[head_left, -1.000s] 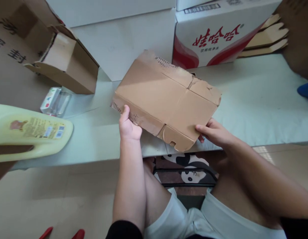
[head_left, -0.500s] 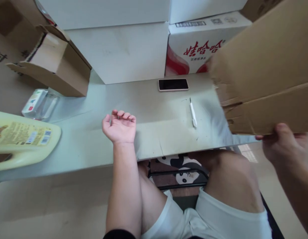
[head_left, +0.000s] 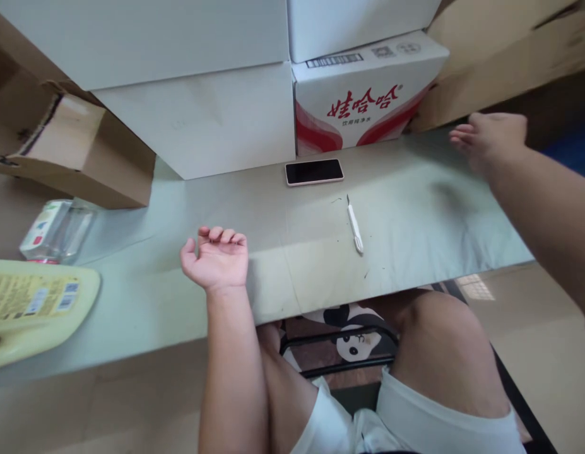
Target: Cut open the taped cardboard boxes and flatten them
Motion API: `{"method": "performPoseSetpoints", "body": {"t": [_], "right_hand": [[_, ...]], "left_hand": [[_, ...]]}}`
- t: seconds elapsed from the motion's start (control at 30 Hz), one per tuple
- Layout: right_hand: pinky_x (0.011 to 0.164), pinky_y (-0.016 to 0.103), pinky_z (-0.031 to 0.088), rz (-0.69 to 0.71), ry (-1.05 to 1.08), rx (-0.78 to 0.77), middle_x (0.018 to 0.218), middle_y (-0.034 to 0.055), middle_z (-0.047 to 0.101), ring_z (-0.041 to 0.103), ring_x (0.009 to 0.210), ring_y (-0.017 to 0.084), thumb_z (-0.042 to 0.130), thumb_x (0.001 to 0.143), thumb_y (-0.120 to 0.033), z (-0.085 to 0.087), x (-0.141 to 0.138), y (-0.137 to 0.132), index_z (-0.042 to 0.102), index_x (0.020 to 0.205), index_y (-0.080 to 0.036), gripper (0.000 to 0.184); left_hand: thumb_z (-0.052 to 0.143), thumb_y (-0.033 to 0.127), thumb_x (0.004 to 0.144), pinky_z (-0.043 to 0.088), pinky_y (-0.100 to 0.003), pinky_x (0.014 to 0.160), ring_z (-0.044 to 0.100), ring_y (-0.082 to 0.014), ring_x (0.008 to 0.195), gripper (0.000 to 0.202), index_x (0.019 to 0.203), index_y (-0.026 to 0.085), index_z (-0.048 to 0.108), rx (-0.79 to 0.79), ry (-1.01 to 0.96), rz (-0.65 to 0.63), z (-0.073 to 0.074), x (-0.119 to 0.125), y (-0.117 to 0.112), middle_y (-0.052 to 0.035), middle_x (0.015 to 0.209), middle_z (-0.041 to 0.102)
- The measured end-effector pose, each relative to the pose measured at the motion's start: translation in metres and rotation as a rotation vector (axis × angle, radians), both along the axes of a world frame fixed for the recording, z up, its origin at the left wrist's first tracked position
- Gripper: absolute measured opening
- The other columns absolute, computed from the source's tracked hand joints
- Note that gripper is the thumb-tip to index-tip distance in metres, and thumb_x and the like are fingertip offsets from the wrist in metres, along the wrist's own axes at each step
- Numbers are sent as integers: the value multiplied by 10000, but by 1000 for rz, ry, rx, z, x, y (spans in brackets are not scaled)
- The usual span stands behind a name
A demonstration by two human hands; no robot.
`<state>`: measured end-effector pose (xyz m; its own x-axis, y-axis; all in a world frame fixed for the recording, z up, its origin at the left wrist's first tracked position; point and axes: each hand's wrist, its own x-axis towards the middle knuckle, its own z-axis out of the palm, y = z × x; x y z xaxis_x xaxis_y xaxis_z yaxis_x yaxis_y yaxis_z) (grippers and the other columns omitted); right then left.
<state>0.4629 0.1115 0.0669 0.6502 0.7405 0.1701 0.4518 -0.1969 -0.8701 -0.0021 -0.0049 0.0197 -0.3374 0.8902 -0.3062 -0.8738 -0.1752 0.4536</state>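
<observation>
My left hand (head_left: 216,260) rests palm up at the table's front part, with its fingers loosely bent, the thumb apart and nothing in it. Over the right side of the table, my right hand (head_left: 493,139) is stretched out, its fingers slightly curled toward the left and no object visible in them. Close behind that hand stands a large brown cardboard piece (head_left: 500,69), leaning at the back right. A white craft knife (head_left: 354,227) lies between my hands with its blade pointing away. Beyond it is a phone (head_left: 314,171) with a dark screen.
White cartons (head_left: 202,120) are stacked at the back, beside a red-and-white water carton (head_left: 363,104). On the left are an open brown box (head_left: 98,145), a clear plastic container (head_left: 58,230) and a yellow jug (head_left: 46,309). The table (head_left: 145,296) ends just before my knees.
My right hand has moved from the front right to the back right and let go of the cardboard, which now stands there. My left hand keeps its pose; the view has shifted slightly.
</observation>
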Motion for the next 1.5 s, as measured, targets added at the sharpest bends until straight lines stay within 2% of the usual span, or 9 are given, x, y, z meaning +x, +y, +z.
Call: {"method": "performPoseSetpoints", "body": {"t": [0.1, 0.3, 0.5, 0.63, 0.8, 0.97, 1.2, 1.33, 1.5], "right_hand": [[787, 289, 595, 95, 200, -103, 777, 51, 649, 680, 677, 74, 525, 1019, -128, 6, -36, 7, 551, 864, -132, 157], [734, 244, 579, 210, 272, -228, 715, 35, 669, 685, 633, 83, 537, 1000, -92, -7, -82, -42, 607, 888, -143, 141], [685, 259, 576, 308, 203, -338, 720, 31, 671, 674, 621, 108, 512, 988, -84, -8, -106, -67, 616, 850, -171, 194], [674, 264, 559, 523, 92, -379, 769, 41, 716, 692, 688, 137, 577, 936, -89, -4, -154, -62, 679, 863, -175, 151], [798, 356, 594, 929, -301, -388, 934, 81, 777, 724, 820, 204, 592, 920, -164, -3, -265, -32, 725, 1056, -176, 191], [1038, 406, 539, 1269, -699, -179, 1247, 109, 737, 707, 1082, 251, 542, 948, -200, 4, -413, 1, 699, 1208, -187, 304], [1112, 514, 511, 1384, -854, 82, 1740, 10, 221, 597, 1316, 300, 537, 937, -242, 29, -574, 24, 568, 1386, -292, 452], [1170, 492, 473, 1384, -890, 97, 1627, 42, 439, 556, 1398, 318, 491, 919, -184, 35, -598, 26, 548, 1401, -318, 503], [1176, 383, 447, 1406, -779, 236, 1542, 65, 539, 545, 1421, 224, 375, 859, -92, 18, -559, 13, 553, 1409, -144, 581]], "left_hand": [[418, 454, 893, 403, -253, 511, 486, -91, 464, 272, 797, 218, 511, -9, -23, 24, 5, -3, 0, 58, 604, 496], [382, 450, 911, 387, -261, 493, 462, -97, 456, 294, 794, 214, 514, -11, -99, 48, 13, -10, -8, 49, 585, 488], [415, 421, 892, 380, -264, 498, 457, -95, 458, 264, 780, 206, 521, 27, -173, 86, 16, -22, -23, 40, 578, 486], [421, 394, 883, 375, -263, 504, 451, -96, 466, 250, 767, 201, 530, 51, -221, 110, 16, -32, -31, 38, 583, 474], [456, 387, 889, 376, -251, 531, 442, -90, 493, 233, 764, 207, 536, 84, -241, 128, 16, -45, -38, 37, 610, 454], [394, 369, 932, 380, -249, 539, 442, -88, 502, 286, 756, 198, 540, 97, -321, 165, 20, -54, -43, 32, 627, 443], [419, 309, 899, 378, -262, 548, 442, -95, 514, 228, 741, 198, 541, 77, -340, 190, 16, -67, -47, 27, 638, 433], [437, 278, 870, 371, -270, 568, 423, -103, 529, 158, 757, 206, 520, 57, -266, 203, 15, -75, -51, 24, 647, 416], [472, 268, 808, 321, -276, 556, 366, -111, 518, 80, 758, 222, 431, -90, -125, 385, 15, -77, -50, 35, 631, 353]]}}
